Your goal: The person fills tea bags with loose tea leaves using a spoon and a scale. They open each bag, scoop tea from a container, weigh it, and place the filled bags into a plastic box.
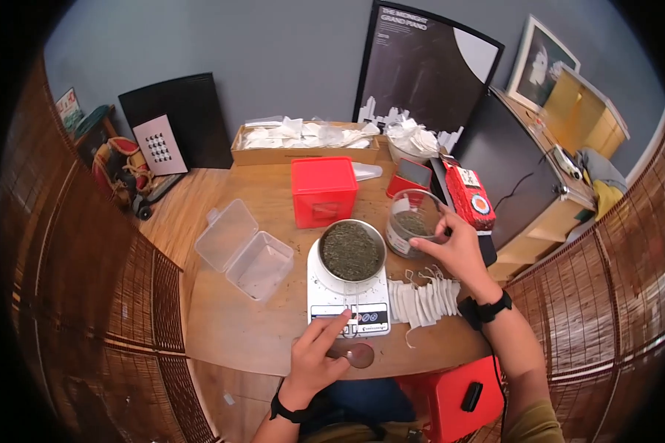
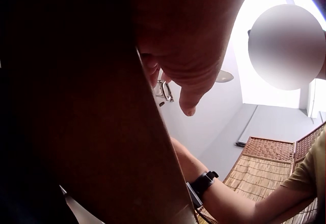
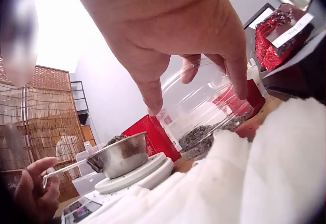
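Observation:
A metal pan (image 1: 352,252) full of dried green leaves sits on a white kitchen scale (image 1: 325,295). My left hand (image 1: 314,362) is at its wire handle, index fingertip touching it and thumb held apart. A brown spoon (image 1: 360,355) shows beside that thumb, near the table's front edge. To the right of the pan, my right hand (image 1: 458,247) grips a clear jar (image 1: 403,225) at the rim, thumb on the near side and fingers across. Dried leaves (image 3: 196,138) cover the jar's bottom in the right wrist view.
Filled white drawstring bags (image 1: 428,299) lie right of the scale. Behind the pan stands a red tin (image 1: 324,193); an open plastic box (image 1: 262,258) is to its left. A carton (image 1: 295,156) of white bags stands at the back. A red package (image 1: 471,198) is at the right.

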`<action>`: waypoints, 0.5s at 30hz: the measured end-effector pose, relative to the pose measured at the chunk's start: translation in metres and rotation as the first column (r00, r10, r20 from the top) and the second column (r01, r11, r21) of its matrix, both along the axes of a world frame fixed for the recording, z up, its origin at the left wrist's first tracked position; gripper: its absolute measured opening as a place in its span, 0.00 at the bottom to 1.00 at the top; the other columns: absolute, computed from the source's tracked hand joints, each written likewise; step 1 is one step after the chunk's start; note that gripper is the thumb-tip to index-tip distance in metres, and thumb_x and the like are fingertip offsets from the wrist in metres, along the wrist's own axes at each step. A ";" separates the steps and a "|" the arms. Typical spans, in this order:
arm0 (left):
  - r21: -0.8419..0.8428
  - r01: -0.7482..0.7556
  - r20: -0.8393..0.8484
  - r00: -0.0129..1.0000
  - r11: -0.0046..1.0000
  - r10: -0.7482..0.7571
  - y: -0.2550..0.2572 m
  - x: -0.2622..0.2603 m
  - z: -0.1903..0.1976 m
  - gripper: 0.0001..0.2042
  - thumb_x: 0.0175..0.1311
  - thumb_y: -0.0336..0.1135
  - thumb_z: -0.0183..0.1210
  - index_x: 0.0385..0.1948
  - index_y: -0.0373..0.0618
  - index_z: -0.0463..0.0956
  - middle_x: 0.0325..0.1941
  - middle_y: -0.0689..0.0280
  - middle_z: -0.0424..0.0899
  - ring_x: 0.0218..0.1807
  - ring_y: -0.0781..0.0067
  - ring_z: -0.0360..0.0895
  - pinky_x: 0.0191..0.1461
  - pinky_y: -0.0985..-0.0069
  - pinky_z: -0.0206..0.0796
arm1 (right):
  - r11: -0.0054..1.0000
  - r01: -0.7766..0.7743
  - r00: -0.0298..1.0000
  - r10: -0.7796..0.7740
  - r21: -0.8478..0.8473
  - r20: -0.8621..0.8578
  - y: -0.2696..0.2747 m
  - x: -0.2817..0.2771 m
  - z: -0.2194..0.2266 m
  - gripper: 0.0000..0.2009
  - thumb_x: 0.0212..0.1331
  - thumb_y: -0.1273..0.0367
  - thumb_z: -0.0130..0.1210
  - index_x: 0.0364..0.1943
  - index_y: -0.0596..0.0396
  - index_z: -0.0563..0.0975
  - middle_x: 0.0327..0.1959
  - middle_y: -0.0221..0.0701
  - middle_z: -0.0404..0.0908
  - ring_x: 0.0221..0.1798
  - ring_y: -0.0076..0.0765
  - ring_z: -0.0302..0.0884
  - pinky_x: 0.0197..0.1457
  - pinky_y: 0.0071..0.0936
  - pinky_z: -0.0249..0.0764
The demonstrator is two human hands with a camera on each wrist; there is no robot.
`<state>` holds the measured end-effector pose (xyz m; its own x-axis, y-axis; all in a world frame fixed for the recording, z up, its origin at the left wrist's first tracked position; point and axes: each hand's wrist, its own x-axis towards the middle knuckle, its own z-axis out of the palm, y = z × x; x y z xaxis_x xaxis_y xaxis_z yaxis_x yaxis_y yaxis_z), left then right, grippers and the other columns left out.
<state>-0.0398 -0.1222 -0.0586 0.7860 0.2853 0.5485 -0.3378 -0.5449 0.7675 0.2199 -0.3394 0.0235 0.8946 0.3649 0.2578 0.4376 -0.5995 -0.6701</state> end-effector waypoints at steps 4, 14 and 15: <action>0.018 -0.039 0.002 0.999 0.999 0.039 -0.003 0.002 -0.001 0.32 0.47 0.31 0.84 0.59 0.41 0.87 0.37 0.64 0.85 0.24 0.79 0.68 0.26 0.79 0.63 | 0.998 -0.041 0.994 0.046 -0.046 0.102 0.003 0.006 -0.013 0.27 0.50 0.58 0.84 0.27 0.57 0.71 0.64 0.71 0.79 0.56 0.51 0.90 0.53 0.41 0.84; 0.000 -0.038 -0.039 0.999 0.999 0.038 -0.005 0.000 -0.005 0.27 0.50 0.22 0.79 0.58 0.41 0.87 0.41 0.62 0.86 0.25 0.78 0.68 0.30 0.79 0.64 | 0.912 0.100 0.994 -0.078 0.398 -0.072 -0.061 -0.053 0.000 0.17 0.69 0.63 0.72 0.51 0.62 0.82 0.47 0.39 0.88 0.44 0.28 0.86 0.49 0.28 0.83; 0.002 -0.030 -0.037 0.999 1.000 0.030 -0.004 0.001 -0.007 0.27 0.50 0.22 0.79 0.58 0.41 0.87 0.41 0.62 0.86 0.25 0.78 0.68 0.30 0.79 0.64 | 0.910 0.107 0.994 -0.085 0.400 -0.071 -0.073 -0.064 -0.001 0.17 0.69 0.63 0.72 0.51 0.62 0.82 0.47 0.39 0.88 0.44 0.28 0.86 0.49 0.28 0.83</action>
<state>-0.0388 -0.1265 -0.0659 0.7967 0.3085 0.5197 -0.2928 -0.5553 0.7784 0.1558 -0.4127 0.0222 0.9358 0.1517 0.3182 0.3508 -0.3120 -0.8830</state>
